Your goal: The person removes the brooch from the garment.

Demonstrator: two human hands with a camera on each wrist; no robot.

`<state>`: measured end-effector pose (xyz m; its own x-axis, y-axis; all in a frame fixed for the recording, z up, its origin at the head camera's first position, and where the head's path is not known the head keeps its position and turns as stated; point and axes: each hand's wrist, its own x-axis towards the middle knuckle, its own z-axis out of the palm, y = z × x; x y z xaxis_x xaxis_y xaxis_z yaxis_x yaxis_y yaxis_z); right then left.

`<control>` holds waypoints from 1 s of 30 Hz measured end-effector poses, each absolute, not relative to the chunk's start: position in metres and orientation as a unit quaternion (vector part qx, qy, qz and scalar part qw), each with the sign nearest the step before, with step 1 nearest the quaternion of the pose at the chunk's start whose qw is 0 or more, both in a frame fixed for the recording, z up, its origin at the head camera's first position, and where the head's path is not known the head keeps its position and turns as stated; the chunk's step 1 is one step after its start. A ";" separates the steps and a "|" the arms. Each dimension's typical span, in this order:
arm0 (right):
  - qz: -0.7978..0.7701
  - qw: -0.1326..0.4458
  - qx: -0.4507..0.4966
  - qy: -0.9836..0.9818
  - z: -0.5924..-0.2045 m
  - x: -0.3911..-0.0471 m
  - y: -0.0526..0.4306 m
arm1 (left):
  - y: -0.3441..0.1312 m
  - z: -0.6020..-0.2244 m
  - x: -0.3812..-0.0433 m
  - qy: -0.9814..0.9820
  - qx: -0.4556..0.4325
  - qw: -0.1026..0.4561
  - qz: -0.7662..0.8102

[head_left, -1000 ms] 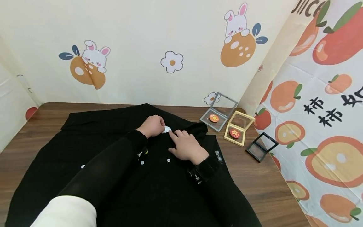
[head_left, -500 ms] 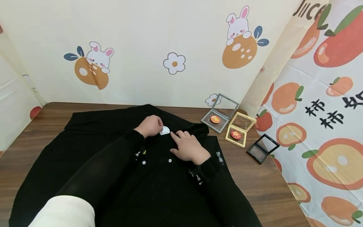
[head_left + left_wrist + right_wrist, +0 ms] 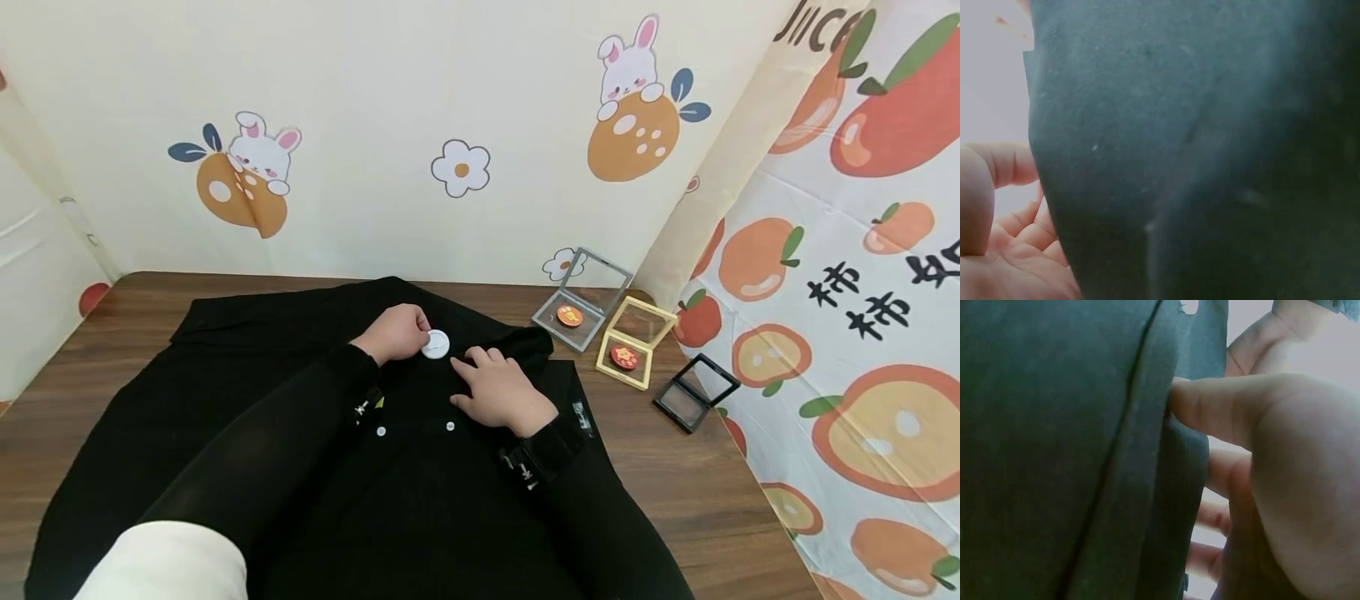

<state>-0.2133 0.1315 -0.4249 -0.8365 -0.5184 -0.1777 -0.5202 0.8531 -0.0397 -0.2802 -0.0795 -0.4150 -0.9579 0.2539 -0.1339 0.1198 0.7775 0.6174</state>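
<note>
A black buttoned garment [image 3: 300, 500] lies spread over the table. In the head view my left hand [image 3: 393, 333], fingers curled, pinches the left edge of a round white disc [image 3: 435, 344] on the dark cloth. Just right of the disc, my right hand [image 3: 498, 392] rests on the garment with fingers loosely extended. Its thumb [image 3: 1210, 406] touches a fold of cloth in the right wrist view. Dark fabric fills most of the left wrist view and covers part of my left hand [image 3: 1016, 250]; the fingertips there are hidden.
At the right stand three open hinged cases: a grey one [image 3: 558, 291] with an orange round piece, a yellow one [image 3: 660, 322] with a red round piece, and a black one [image 3: 677, 410]. The brown wooden table [image 3: 652, 467] meets printed cloth walls behind and at the right.
The white disc, partly hidden before and looking like a half-round, now shows its full circle beside my left fingers. My right hand stays nearly where it was.
</note>
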 end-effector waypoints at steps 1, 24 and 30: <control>0.008 0.096 -0.270 0.958 -0.424 -0.212 0.131 | -0.080 -0.415 -0.280 0.936 0.099 0.107 0.321; -0.069 0.094 -0.253 0.960 -0.410 -0.201 0.143 | -0.086 -0.399 -0.258 0.879 0.074 0.079 0.465; -0.260 0.007 -0.245 0.934 -0.388 -0.199 0.143 | -0.077 -0.382 -0.234 0.820 0.082 0.042 0.565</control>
